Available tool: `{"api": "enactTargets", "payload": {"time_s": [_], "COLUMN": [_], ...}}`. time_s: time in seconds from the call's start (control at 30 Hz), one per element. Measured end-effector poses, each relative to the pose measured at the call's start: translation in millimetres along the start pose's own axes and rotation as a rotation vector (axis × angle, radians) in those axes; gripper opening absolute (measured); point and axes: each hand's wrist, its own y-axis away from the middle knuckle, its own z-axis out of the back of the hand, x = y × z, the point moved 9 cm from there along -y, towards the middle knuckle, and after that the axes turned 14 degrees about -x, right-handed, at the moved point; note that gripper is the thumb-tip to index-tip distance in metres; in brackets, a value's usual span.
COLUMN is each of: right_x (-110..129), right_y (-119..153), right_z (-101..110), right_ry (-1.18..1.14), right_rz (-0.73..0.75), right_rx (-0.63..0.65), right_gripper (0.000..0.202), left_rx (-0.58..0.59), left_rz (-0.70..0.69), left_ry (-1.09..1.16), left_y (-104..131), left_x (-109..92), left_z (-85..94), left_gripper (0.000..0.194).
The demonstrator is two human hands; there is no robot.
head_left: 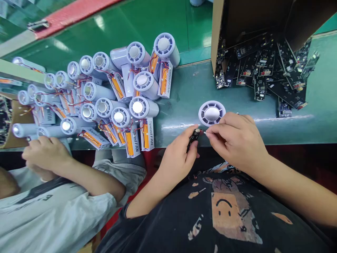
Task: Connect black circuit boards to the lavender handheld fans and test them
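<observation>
My left hand [180, 151] is closed around a narrow black circuit board [194, 137], whose far end sticks out past the thumb and fingers. Close beside that end, my right hand [234, 138] pinches a small white connector [205, 133]. A bit of red shows between the board and the connector; whether the two touch I cannot tell. Just beyond my hands, a pale lilac fan housing [212, 113] with a round silver centre faces up on the bench, partly covered by my right fingers.
Many lilac fan units [142, 107] with orange batteries and red wires crowd the bench to the left. An open cardboard box [218, 35] spills loose black circuit boards [279, 66] at the right. At far left, a co-worker's hands [48, 153] rest near the bench edge.
</observation>
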Motion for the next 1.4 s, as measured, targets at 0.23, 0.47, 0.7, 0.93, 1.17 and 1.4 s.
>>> {"api": "enactTargets", "payload": {"time_s": [0.23, 0.47, 0.7, 0.93, 1.17, 1.4], "right_x": [7, 12, 16, 17, 6, -31], "right_y": [-1, -6, -6, -1, -4, 2], "right_z": [3, 4, -2, -2, 0, 44], "right_ry": [0.06, 0.076, 0.13, 0.139, -0.016, -0.102], "right_rz": [0.081, 0.087, 0.113, 0.205, 0.094, -0.016], "right_rx": [-0.048, -0.016, 0.053, 0.023, -0.004, -0.166], "right_gripper": [0.026, 0.029, 0.028, 0.024, 0.029, 0.035], "left_rx": [0.001, -0.064, -0.059, -0.146, -0.137, -0.052], "left_rz": [-0.129, -0.254, -0.191, -0.207, -0.101, -0.02], "left_ry": [-0.082, -0.044, 0.069, 0.115, 0.338, 0.476], "left_y": [-1, -3, -4, -3, -1, -5], "left_x": [-9, -22, -14, -12, -2, 5], "left_z": [-3.8, -0.5, -5.1, -6.5, -16.4, -20.9], "left_gripper": [0.043, 0.038, 0.03, 0.025, 0.024, 0.022]}}
